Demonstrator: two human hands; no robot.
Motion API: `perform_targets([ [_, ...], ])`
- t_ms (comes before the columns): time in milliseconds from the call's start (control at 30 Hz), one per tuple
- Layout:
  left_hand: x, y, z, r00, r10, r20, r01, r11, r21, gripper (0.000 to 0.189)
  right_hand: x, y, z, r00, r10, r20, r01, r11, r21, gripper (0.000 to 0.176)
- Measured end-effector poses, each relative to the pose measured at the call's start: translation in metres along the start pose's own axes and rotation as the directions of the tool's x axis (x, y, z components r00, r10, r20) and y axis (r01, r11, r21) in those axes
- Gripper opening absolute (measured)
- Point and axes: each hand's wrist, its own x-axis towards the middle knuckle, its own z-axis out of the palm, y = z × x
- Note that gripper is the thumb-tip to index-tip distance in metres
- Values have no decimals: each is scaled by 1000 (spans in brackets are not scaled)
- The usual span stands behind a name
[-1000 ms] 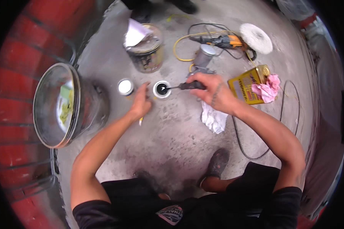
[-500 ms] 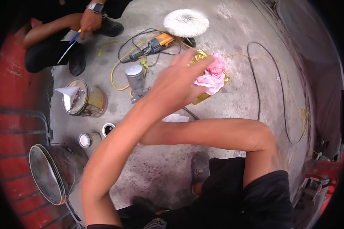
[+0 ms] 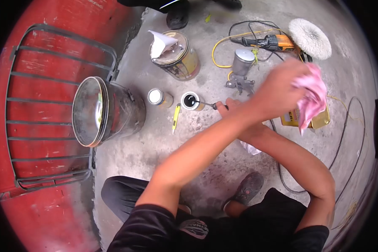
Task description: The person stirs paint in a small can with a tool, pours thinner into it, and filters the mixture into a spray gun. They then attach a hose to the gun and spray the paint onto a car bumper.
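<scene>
A pink cloth [image 3: 313, 98] is gripped in the bunched fingers of the left hand [image 3: 283, 86], over a yellow tin [image 3: 321, 121]. A dark-handled tool [image 3: 215, 106] is held in the curled fingers of the right hand [image 3: 234, 104] — its shaft angled into an open, dark-filled can [image 3: 183, 102] on the floor [image 3: 155, 147].

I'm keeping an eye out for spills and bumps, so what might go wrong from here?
The right hand holds a tool reaching to the open can; a jerk might tip it and spill its dark contents.
The left forearm crosses over the right forearm, so moving either might jog that tool.
The pink cloth in the left hand hangs by the yellow tin and might catch it.
</scene>
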Motion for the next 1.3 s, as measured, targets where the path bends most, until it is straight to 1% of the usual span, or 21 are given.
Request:
perform_targets([
  [33,-19,28,-32,971,-234,-58,221,961,-166,32,-1,-1,-9,1000,-7,5,7,1000,-4,34],
  [67,-52,45,-67,888,-432,-156,400,894,-199,33,-1,-2,-22,997,70,40,-75,987,144,36],
  [100,-77,53,-93,904,-171,-391,87,971,-223,36,-1,-3,-33,986,143,89,-163,944,287,38],
  [133,-130,39,-128,868,-229,-441,127,960,-249,41,0,-3,-37,966,211,147,-254,872,419,41],
  [167,-176,29,-158,826,-288,-485,164,945,-281,47,-1,3,-24,976,203,85,-220,902,371,39],
  [200,-163,69,-166,600,-409,-687,-105,812,-574,45,-4,11,-10,981,191,22,-188,930,316,39],
  [233,-184,70,-184,539,-455,-709,-180,760,-625,43,-9,17,-5,981,193,28,-192,931,309,39],
  [267,-209,60,-202,478,-500,-722,-261,704,-661,41,-13,23,-3,964,263,35,-249,849,466,40],
  [300,-227,50,-216,480,-499,-722,-269,699,-662,41,-15,27,-2,943,329,51,-291,739,608,41],
  [433,-299,-13,-227,339,-600,-724,-190,710,-678,41,-23,37,6,893,412,181,-377,464,802,40],
  [467,-305,-23,-223,310,-612,-727,-145,725,-673,41,-26,40,9,895,409,178,-375,474,797,40],
  [533,-300,-23,-203,323,-632,-704,-119,711,-693,39,-26,39,6,891,363,273,-369,227,902,38],
  [600,-292,-23,-183,339,-650,-680,-90,697,-711,36,-20,18,-7,898,357,257,-340,193,920,36],
  [700,-257,-22,-163,459,-608,-647,-104,687,-719,32,-4,-14,-10,919,332,213,-270,136,953,33],
  [800,-200,4,-141,415,-635,-651,-135,665,-735,29,7,-44,19,935,279,220,-245,56,968,35],
  [833,-192,4,-137,449,-619,-644,-5,720,-694,28,10,-54,26,934,257,249,-255,-10,967,36],
  [867,-186,7,-135,480,-605,-635,123,763,-634,27,11,-63,30,937,248,246,-252,-8,968,36],
  [900,-180,14,-135,370,-639,-674,193,763,-618,28,12,-70,31,943,222,246,-246,-28,969,37],
  [1067,-152,-14,-167,423,-538,-729,200,840,-504,25,32,-82,24,952,238,193,-204,22,979,33],
  [1133,-133,-12,-182,346,-547,-762,338,830,-443,25,24,-90,12,940,272,207,-216,4,976,33],
  [1300,-116,-16,-179,424,-563,-710,236,825,-514,25,5,-80,-24,899,323,297,-264,-143,954,35],
])
